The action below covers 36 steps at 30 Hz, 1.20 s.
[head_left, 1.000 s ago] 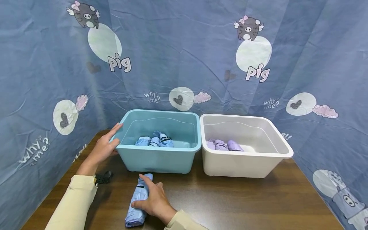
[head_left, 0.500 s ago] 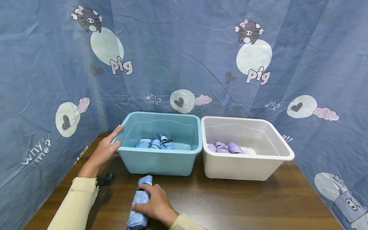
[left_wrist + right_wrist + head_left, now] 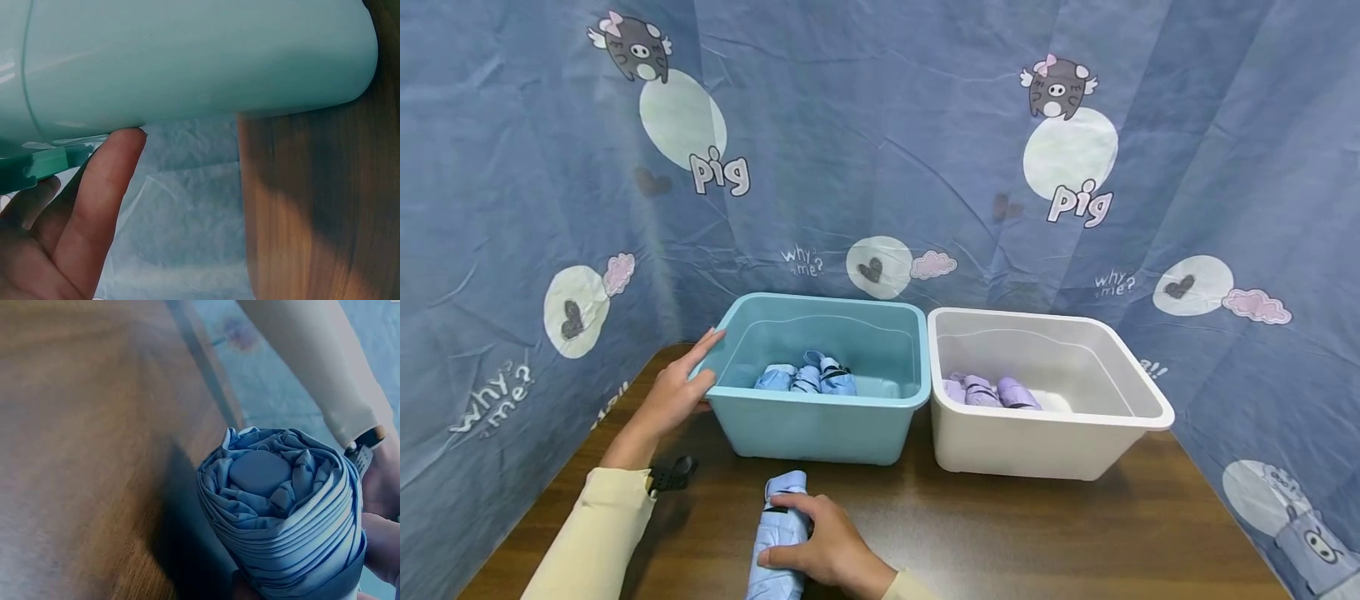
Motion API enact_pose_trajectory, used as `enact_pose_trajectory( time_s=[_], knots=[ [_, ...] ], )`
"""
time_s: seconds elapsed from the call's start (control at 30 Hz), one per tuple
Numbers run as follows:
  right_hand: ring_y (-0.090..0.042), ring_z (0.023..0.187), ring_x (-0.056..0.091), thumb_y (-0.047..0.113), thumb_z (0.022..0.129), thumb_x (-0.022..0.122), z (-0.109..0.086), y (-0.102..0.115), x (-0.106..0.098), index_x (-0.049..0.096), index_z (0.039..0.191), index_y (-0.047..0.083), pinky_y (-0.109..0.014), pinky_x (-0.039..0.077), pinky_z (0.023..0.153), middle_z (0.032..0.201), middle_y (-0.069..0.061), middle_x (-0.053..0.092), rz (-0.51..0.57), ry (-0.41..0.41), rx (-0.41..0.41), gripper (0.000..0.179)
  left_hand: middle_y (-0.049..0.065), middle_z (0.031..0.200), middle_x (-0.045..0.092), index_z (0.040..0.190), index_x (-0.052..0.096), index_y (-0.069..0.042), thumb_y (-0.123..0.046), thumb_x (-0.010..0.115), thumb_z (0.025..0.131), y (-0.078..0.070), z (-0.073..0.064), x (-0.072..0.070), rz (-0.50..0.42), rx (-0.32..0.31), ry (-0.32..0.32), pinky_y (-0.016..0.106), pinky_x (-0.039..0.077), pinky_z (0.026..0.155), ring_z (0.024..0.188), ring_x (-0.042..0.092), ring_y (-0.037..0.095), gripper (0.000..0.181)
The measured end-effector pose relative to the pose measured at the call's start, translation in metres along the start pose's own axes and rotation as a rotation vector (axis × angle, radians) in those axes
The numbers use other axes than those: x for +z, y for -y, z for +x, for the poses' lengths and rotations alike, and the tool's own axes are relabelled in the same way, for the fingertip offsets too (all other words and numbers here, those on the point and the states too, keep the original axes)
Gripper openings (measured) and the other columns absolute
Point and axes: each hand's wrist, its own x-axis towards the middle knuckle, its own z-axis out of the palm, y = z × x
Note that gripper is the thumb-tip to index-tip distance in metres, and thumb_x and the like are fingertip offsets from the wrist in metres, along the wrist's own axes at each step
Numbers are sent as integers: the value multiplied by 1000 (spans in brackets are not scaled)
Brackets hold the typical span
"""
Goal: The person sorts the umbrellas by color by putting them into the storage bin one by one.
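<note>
A folded light-blue umbrella (image 3: pixel 781 537) with a dark strap is at the table's front, before the blue bin. My right hand (image 3: pixel 835 546) grips it from the right, thumb near its middle and fingers toward its far end. Its round handle end (image 3: pixel 261 472), ringed by gathered cloth, shows in the right wrist view. My left hand (image 3: pixel 672 392) holds the left rim of the blue bin (image 3: pixel 808 429), thumb at the front corner. Fingers (image 3: pixel 103 206) reach under that rim in the left wrist view. Several blue folded umbrellas (image 3: pixel 806 379) lie inside the bin.
A white bin (image 3: pixel 1048 442) stands close to the right of the blue one, with several purple folded umbrellas (image 3: pixel 988 392) at its left. Both bins stand on a brown wooden table (image 3: pixel 1037 533). A blue printed curtain (image 3: pixel 880 150) hangs behind and around the sides.
My right hand has closed round the umbrella, which has shifted slightly to the right and away from the blue bin. My left hand stays on the rim. The head view has tilted slightly.
</note>
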Motion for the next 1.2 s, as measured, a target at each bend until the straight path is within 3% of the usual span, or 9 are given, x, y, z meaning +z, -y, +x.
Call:
enact_pose_trajectory(
  time_s=[0.13, 0.47, 0.73, 0.97, 1.2],
  knots=[
    [-10, 92, 50, 32, 69, 87, -8, 5, -9, 66, 118, 41, -31, 45, 82, 111, 6, 56, 20, 28, 15, 55, 8, 161, 12, 155, 23, -18, -9, 37, 94, -1, 0, 0, -1, 14, -10, 48, 57, 63, 129, 34, 53, 64],
    [-6, 90, 51, 32, 71, 85, -23, 22, -32, 66, 122, 38, -24, 45, 74, 111, 11, 57, 97, 36, -87, 55, 8, 161, 11, 155, 22, -19, -10, 36, 94, 0, -1, 1, -15, 2, 7, 50, 56, 67, 130, 33, 53, 63],
    [-9, 91, 58, 29, 73, 84, -27, 47, -58, 64, 122, 40, -26, 51, 74, 115, 8, 58, 165, 30, -141, 54, 6, 161, 11, 155, 23, -17, -10, 36, 94, -2, -1, -2, -10, 15, -3, 47, 57, 65, 129, 35, 52, 63],
    [-15, 87, 63, 23, 78, 80, -31, 73, -77, 62, 125, 40, -30, 54, 68, 116, 5, 56, 285, 111, -150, 53, 11, 161, 13, 155, 23, -15, -9, 36, 93, 1, -3, 0, -5, 18, 4, 46, 57, 62, 127, 37, 53, 63],
    [-21, 94, 63, 26, 80, 79, -27, 95, -102, 59, 128, 40, -35, 54, 70, 123, 3, 55, 275, 121, -186, 54, 11, 161, 13, 155, 23, -16, -10, 36, 93, 2, 0, 1, -5, 29, -8, 48, 57, 63, 128, 35, 54, 63]
  ],
)
